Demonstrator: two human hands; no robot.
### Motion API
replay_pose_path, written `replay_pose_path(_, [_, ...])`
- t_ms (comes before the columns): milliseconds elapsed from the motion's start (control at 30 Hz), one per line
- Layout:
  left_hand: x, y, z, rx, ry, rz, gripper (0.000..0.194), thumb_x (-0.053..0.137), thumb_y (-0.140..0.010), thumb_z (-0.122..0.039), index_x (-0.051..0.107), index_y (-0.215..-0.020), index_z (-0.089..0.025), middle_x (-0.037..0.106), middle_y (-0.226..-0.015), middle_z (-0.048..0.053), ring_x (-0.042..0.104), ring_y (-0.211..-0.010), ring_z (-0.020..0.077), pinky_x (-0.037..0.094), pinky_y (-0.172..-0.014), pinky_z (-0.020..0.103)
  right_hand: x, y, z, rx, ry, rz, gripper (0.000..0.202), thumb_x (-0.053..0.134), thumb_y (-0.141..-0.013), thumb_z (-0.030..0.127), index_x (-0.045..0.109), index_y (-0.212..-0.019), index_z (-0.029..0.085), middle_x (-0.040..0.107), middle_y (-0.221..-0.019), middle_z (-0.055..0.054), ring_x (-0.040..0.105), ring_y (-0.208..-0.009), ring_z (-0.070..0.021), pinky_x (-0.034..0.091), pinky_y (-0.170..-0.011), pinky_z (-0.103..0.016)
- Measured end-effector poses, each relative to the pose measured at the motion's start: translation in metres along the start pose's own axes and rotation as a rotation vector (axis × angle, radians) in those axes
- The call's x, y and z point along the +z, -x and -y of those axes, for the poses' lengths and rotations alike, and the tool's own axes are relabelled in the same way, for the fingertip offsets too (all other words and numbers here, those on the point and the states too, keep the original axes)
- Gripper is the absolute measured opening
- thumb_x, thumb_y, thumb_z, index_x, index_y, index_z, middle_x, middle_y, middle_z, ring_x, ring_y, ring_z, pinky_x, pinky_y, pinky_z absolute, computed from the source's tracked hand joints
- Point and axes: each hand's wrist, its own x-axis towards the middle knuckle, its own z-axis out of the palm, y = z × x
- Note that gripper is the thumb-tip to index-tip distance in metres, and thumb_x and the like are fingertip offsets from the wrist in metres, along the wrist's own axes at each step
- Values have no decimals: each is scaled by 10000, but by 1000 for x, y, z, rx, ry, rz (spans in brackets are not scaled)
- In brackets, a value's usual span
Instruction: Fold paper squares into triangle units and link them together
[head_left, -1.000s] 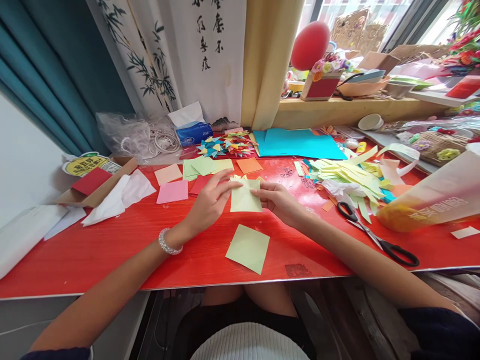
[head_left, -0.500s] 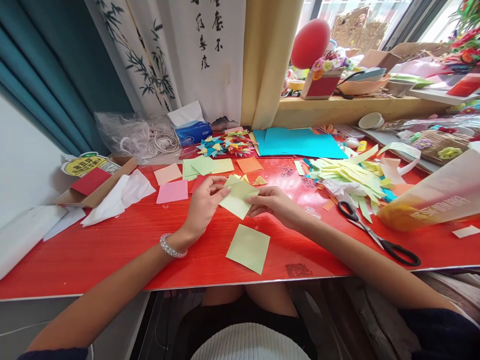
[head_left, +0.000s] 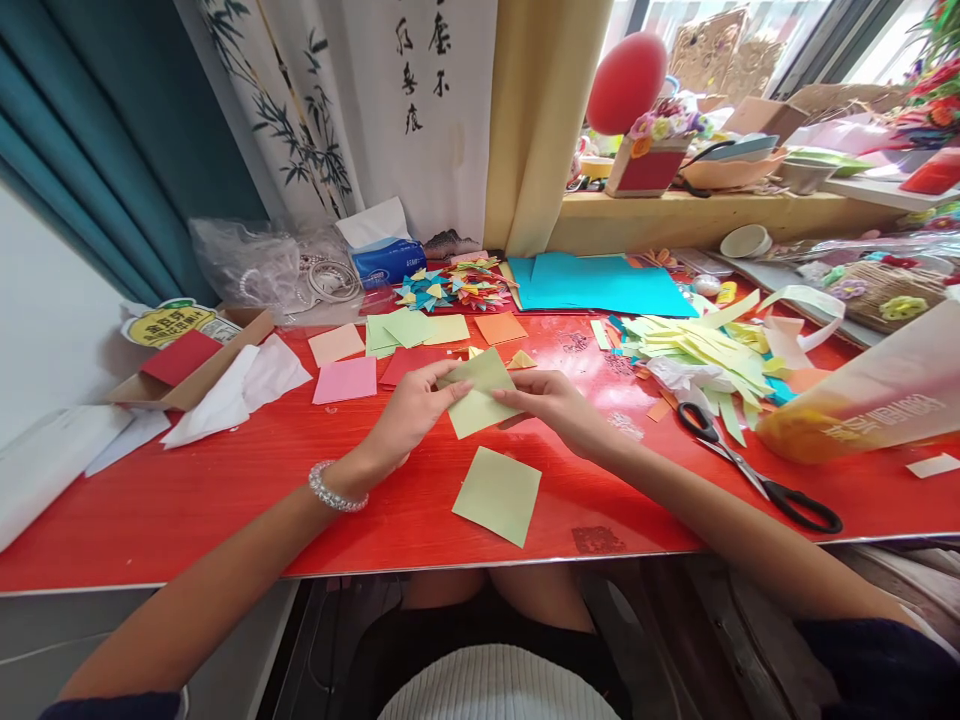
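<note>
A pale green paper square (head_left: pixel 481 400) is held up over the red table, pinched at its left side by my left hand (head_left: pixel 409 415) and at its right side by my right hand (head_left: pixel 555 405). Both thumbs lie on top of the paper; the fingers beneath are partly hidden. Below it, a second pale green square (head_left: pixel 498 496) lies flat near the table's front edge. Just behind the held paper are small folded yellow pieces (head_left: pixel 520 360). A red square (head_left: pixel 405 366) lies partly behind my left hand.
Pink (head_left: pixel 345 380), green (head_left: pixel 409 328) and orange squares (head_left: pixel 500 328) lie behind my hands. Black-handled scissors (head_left: pixel 739 462) and a heap of paper strips (head_left: pixel 697 350) are at the right. A cardboard tray (head_left: pixel 202 370) stands left; blue sheets (head_left: pixel 600 285) lie at the back.
The held green square has turned slightly between my hands. My left hand has shifted a little to the left and flattened over its edge.
</note>
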Motion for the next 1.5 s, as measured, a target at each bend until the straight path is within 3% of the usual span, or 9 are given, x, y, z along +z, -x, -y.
replay_pose_path(100, [1, 0, -1, 0, 2, -29, 554, 726, -716, -306, 528, -1220, -194, 675, -1037, 66, 636, -852, 178, 518, -735, 298, 1, 0, -1, -39, -69, -28, 223, 650, -803, 297, 705, -978, 170, 693, -917, -42, 650, -793, -125, 567, -723, -236])
replay_pose_path(200, [1, 1, -1, 21, 38, 7, 437, 689, -750, -318, 590, -1145, -161, 682, -995, 69, 621, -905, 197, 502, -765, 308, 1, -2, -4, -20, -173, -38, 196, 630, -822, 280, 694, -975, 175, 682, -976, -55, 653, -835, -142, 583, -716, -245])
replay_pose_path(333, [-3, 1, 3, 252, -273, -46, 254, 574, -839, -292, 684, -1043, -187, 642, -881, 37, 568, -808, 149, 446, -689, 262, 0, -4, -7, 48, -315, -52, 143, 586, -855, 250, 681, -925, 168, 675, -985, -68, 657, -850, -153, 602, -747, -275])
replay_pose_path(500, [-11, -4, 9, 503, -458, 21, 373, 470, -841, -102, 688, -1084, -281, 610, -896, 25, 543, -771, 113, 429, -659, 237, -3, -6, -4, 128, -414, -97, 151, 514, -887, 211, 652, -854, 159, 691, -936, -79, 669, -883, -170, 579, -844, -319])
replay_pose_path(767, [0, 2, 15, 364, -78, -146, 297, 539, -862, -213, 671, -1110, -311, 631, -1019, 16, 579, -848, 120, 497, -723, 239, 19, 1, -6, 38, -591, -35, 335, 543, -868, 448, 611, -1055, 179, 647, -1161, -89, 621, -1077, -174, 455, -1019, -290])
replay_pose_path(900, [4, 7, 16, 401, -121, -176, 303, 512, -879, -201, 665, -1116, -311, 634, -1117, 17, 584, -1009, 154, 512, -824, 277, 34, 11, -9, -5, -519, 39, 339, 550, -869, 429, 597, -1112, 198, 598, -1243, -84, 573, -1148, -176, 411, -1060, -334])
replay_pose_path(1200, [3, 10, 17, 766, -628, -67, 334, 468, -864, -128, 671, -1102, -244, 602, -1062, 64, 574, -956, 159, 500, -816, 308, 21, 10, -7, -85, -242, -164, 264, 581, -842, 425, 652, -900, 177, 679, -910, -46, 653, -856, -148, 528, -850, -315])
replay_pose_path(1300, [3, 11, 9, 633, -517, 30, 304, 462, -871, -198, 661, -1098, -226, 593, -1108, 69, 539, -1041, 191, 451, -905, 353, 16, 5, -9, -128, -121, -183, 243, 603, -822, 417, 634, -870, 181, 670, -838, -29, 645, -757, -138, 547, -755, -292])
replay_pose_path(1500, [5, 6, 1, 218, -180, -73, 295, 626, -797, -374, 612, -1026, -188, 632, -1029, 53, 574, -914, 168, 448, -792, 283, 12, 6, -7, -128, 154, -74, 263, 578, -833, 428, 628, -790, 174, 630, -717, -19, 632, -664, -142, 542, -656, -285])
